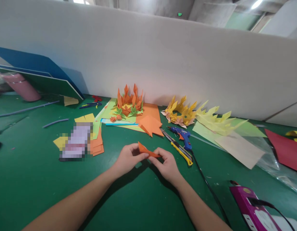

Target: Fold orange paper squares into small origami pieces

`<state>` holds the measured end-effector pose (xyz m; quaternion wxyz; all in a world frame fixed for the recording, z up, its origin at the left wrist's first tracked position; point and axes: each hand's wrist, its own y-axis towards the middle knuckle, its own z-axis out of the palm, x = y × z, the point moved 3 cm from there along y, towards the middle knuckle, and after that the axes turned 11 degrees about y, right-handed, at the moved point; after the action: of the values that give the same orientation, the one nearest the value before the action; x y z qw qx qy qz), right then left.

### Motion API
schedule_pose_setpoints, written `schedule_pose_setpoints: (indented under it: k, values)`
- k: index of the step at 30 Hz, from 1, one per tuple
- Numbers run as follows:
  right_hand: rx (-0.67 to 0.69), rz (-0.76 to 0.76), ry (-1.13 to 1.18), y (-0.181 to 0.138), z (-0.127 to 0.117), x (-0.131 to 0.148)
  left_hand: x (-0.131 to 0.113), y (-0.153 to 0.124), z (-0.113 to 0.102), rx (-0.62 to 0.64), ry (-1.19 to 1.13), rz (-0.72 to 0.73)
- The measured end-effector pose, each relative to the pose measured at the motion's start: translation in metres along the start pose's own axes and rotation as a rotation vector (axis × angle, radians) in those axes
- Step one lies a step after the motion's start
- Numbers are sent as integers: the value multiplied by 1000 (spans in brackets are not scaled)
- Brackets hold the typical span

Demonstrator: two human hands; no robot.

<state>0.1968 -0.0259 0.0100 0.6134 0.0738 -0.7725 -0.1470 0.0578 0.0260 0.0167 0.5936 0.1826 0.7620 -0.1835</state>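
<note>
A small piece of folded orange paper [144, 149] is pinched between both hands, just above the green table. My left hand [129, 158] closes on its left part, thumb in front and fingers behind. From the other side my right hand [167, 163] grips its right end in the same way. The thumbs nearly meet at the lower edge. Beyond the hands stands an orange paper crown [130, 104] with tall points and green leaves. To its right are a golden-yellow paper crown [181, 112] and a pale yellow pointed strip [217, 120].
A blue glue gun [184, 137] and a yellow utility knife [183, 154] lie right of my hands. Left are a blurred phone [77, 141] and orange paper squares [97, 146]. A magenta power strip [253, 205] sits front right. A white partition [148, 57] bounds the back.
</note>
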Motion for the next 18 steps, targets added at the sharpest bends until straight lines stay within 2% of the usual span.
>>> schedule_pose_setpoints:
  k: [5, 9, 14, 18]
  values:
    - [-16, 70, 126, 0, 2, -8, -9, -1, -4, -110, 200, 170]
    - [-98, 94, 187, -2, 0, -10, -8, 0, -6, -117, 234, 151]
    - [-177, 6, 185, -1, -7, -8, -5, 2, -4, -31, -14, 60]
    - [-239, -47, 102, -2, -12, -8, 0, 2, -1, 72, -432, -191]
